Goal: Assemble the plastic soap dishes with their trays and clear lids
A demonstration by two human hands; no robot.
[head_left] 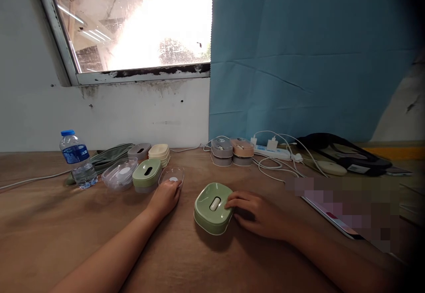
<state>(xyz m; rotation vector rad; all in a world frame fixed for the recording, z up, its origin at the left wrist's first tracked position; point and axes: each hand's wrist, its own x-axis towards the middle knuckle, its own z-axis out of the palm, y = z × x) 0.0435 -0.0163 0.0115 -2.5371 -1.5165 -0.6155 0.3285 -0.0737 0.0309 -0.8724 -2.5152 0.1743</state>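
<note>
My right hand point(257, 213) grips the right edge of a light-green rounded box lid point(206, 194), fingertips on its top and thumb at the side. A slot in the middle of the lid holds a white bar point(215, 203). Further back and to the left, my left hand point(166, 198) has its fingers closed at the near rim of a clear plastic container point(171, 173) with a white round spot inside. Beside that container stands a green-topped box point(142, 169) with a dark oval slot. Another clear container point(120, 173) sits left of it.
A water bottle point(78, 160) stands at the left by a dark green pouch point(111, 156). Cream lids point(159, 151) are stacked behind. Grey point(222, 149) and orange point(242, 149) boxes sit near the wall, beside a power strip point(274, 151) with loose cables. A black bag point(345, 151) lies right.
</note>
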